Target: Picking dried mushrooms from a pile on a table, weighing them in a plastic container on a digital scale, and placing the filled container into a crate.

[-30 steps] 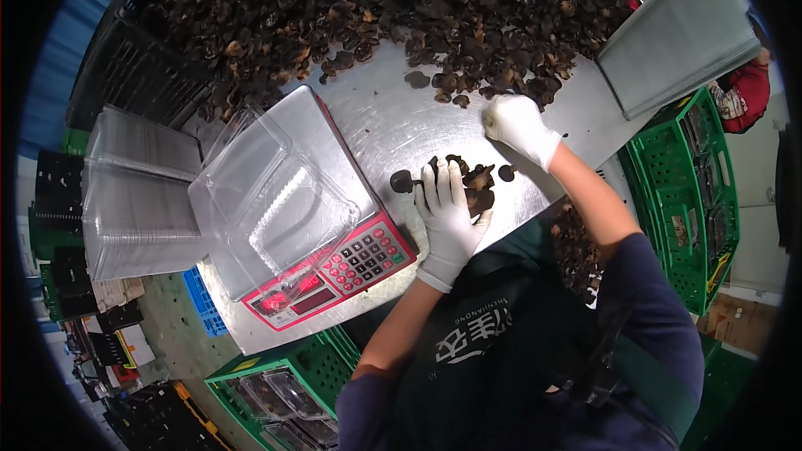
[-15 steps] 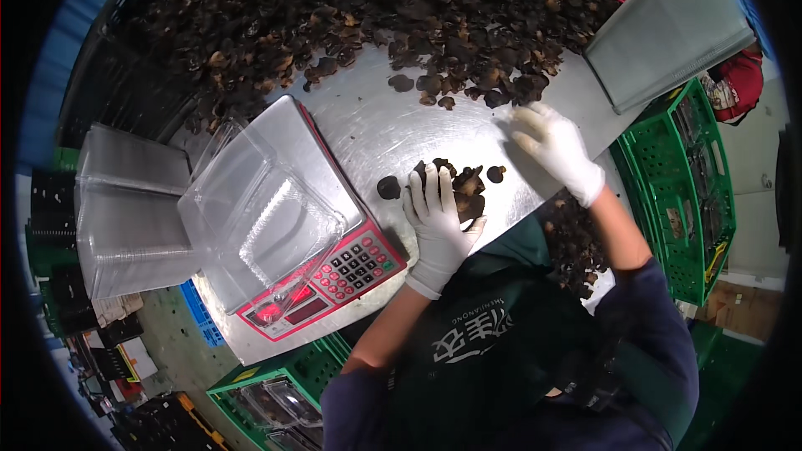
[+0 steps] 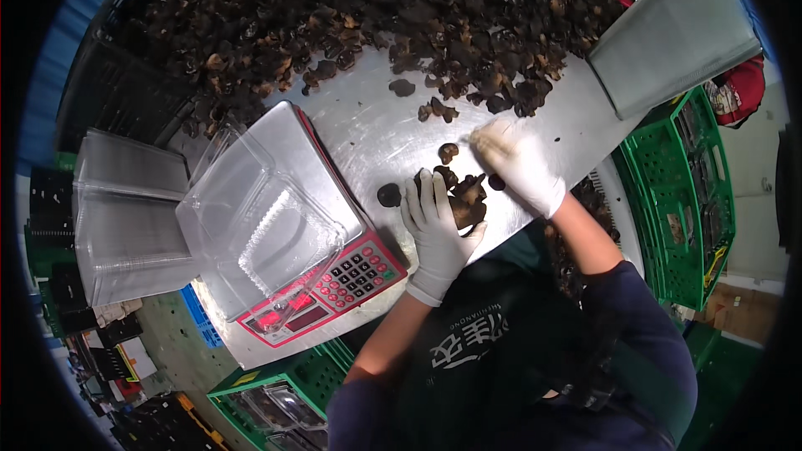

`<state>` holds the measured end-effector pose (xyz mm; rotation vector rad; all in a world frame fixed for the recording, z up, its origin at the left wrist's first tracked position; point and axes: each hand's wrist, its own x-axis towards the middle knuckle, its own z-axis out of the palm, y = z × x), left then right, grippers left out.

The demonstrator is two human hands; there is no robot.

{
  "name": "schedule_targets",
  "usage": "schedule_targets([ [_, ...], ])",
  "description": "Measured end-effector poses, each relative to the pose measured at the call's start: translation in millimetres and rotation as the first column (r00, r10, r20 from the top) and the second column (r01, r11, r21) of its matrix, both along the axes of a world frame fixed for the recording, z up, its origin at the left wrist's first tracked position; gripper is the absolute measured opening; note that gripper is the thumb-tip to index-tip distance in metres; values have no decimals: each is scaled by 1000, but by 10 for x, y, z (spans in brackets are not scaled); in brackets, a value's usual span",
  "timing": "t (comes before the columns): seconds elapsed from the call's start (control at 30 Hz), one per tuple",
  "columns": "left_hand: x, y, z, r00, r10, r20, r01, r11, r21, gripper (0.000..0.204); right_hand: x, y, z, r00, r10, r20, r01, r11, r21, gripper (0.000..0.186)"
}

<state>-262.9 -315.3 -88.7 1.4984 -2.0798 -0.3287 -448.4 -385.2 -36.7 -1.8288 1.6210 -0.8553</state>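
My gloved left hand (image 3: 434, 234) rests with fingers stretched over a small cluster of dark mushroom-like pieces (image 3: 468, 213), beside one round dark piece (image 3: 389, 195). My gloved right hand (image 3: 520, 163) is to its upper right, fingers blurred, near a small brown piece (image 3: 449, 153); what it holds, if anything, I cannot make out. At the left, a clear plastic container (image 3: 251, 200) sits on a red-and-steel weighing scale (image 3: 359, 271). A large heap of the same dark pieces (image 3: 376, 0) covers the back of the steel table (image 3: 334, 92).
Stacked clear containers (image 3: 129, 217) stand left of the scale, and a grey-translucent stack (image 3: 672, 33) at the back right. A black crate (image 3: 117, 83) is at back left; green crates (image 3: 681, 200) with packed boxes sit right and below. Another person's red sleeve (image 3: 739, 92) shows at right.
My right hand has come leftward and down toward my left hand. A small brown piece now lies just above the cluster. My left hand stays on the cluster, shifted slightly.
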Motion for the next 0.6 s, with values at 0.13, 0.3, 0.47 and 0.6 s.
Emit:
schedule_targets([
  [0.13, -27, -31, -25, 1000, -24, -6, 24, 999, -29, 108, -354, -382, -152, 864, -344, -367, 129, 857, -499, 19],
  [0.3, -10, -31, 6, 999, -9, -41, 10, 1000, 20, 108, -295, -281, -202, 909, -106, -404, 15, 975, -223, 13],
  [0.47, -8, -30, -32, 999, -2, -40, 3, 1000, 15, 106, 45, -421, 3, 977, -7, -213, -39, 977, -211, 26],
  [0.6, -24, -42, -52, 999, -13, -39, 12, 1000, -14, 108, 190, -756, -150, 939, 42, -340, -122, 968, -219, 32],
])
